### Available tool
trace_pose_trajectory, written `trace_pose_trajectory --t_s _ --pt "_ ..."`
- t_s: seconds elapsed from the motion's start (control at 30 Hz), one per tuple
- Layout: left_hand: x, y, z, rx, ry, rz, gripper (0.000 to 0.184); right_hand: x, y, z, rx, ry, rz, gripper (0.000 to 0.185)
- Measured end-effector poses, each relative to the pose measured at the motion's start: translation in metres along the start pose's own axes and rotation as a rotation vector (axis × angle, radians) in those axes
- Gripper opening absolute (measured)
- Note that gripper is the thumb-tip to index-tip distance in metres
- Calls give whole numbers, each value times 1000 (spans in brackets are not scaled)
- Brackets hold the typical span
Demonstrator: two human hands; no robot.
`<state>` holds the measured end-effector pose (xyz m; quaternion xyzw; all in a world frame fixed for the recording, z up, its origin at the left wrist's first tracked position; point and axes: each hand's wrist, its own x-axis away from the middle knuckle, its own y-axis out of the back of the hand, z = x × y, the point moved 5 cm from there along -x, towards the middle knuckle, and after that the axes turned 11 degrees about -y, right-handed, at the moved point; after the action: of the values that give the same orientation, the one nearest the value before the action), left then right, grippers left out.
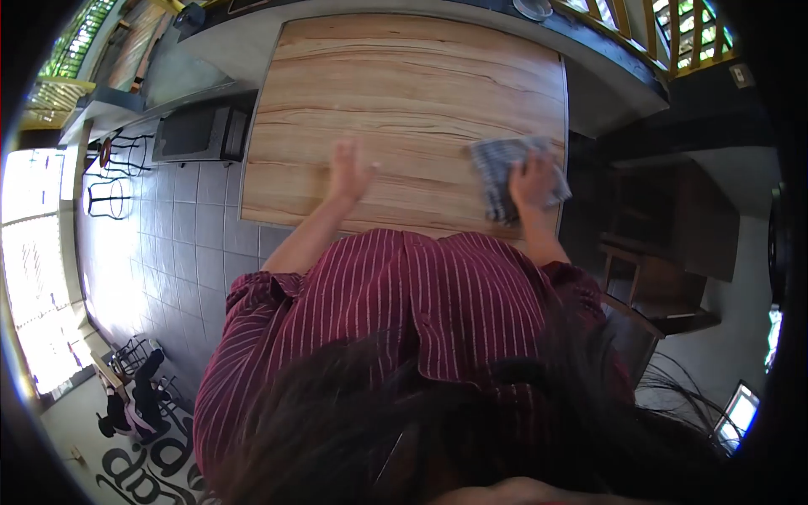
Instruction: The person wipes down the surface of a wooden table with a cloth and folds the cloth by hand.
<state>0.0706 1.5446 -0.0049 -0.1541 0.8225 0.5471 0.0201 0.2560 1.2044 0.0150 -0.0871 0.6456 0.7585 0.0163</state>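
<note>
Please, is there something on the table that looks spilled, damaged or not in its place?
No spill or damage shows on the table. Only the cloth under the right hand looks slightly askew, lying at an angle with one corner seeming to reach past the table's right edge.

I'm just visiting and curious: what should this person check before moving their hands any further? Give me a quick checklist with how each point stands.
1. Right hand on the grey-blue cloth: ok, it lies over it.
2. Cloth wholly within the tabletop: not ok, a corner appears to reach past the right edge.
3. Left hand free: ok, nothing shows in it.
4. Left hand touching the tabletop: cannot tell, it is blurred.
5. Sleeves away from the cloth: ok, the right sleeve ends short of it.
6. Cloth damp or dry: cannot tell.
</note>
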Motion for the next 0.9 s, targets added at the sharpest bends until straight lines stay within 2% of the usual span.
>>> trace_pose_trajectory --t_s 0.07,0.1,0.17,0.2,0.27,0.3,0.33,0.37,0.43,0.47,0.53,0.67,0.7,0.73,0.8,0.83,0.87,0.9 --pt "19 37 36 -145 334 157 80 -23 -6 -40 51 -316 -88 57" --pt "27 47 42 -154 338 148 80 -31 0 -29 39 -309 -90 57" --pt "51 55 61 -190 659 364 85 -42 16 11 96 -319 68 58" --pt "55 56 65 -194 665 361 85 -40 5 35 91 -314 70 58" --pt "64 46 70 -191 619 430 90 -13 -19 129 -135 426 101 59" --pt "65 44 71 -191 629 432 90 14 -6 169 -268 556 59 59" --pt "63 43 71 -190 624 415 88 47 -8 203 -251 779 155 61" --pt "62 45 72 -192 618 393 87 75 -12 227 -364 995 383 60" --pt "66 42 82 -211 588 316 84 123 -15 245 -607 1218 337 59" --pt "64 44 87 -224 549 247 81 119 -13 245 -616 1220 327 59" --pt "55 54 93 -219 548 235 77 92 -18 233 -564 1116 374 56" --pt "20 67 126 -280 550 211 66 -47 -5 156 -264 443 90 46" --pt "7 66 136 -273 543 208 66 -79 -26 122 -225 292 -38 41" --pt "-5 67 148 -269 580 137 64 -104 -31 90 -89 143 -65 38" --pt "-21 61 154 -250 615 66 63 -142 -37 27 -18 13 -146 39" --pt "-28 62 145 -304 675 13 61 -152 -32 10 -39 -77 -183 40" --pt "-34 67 139 -360 735 -40 59 -158 -38 10 -31 -78 -191 40" --pt "-38 69 138 -349 731 -40 59 -162 -45 2 62 -266 -225 43"
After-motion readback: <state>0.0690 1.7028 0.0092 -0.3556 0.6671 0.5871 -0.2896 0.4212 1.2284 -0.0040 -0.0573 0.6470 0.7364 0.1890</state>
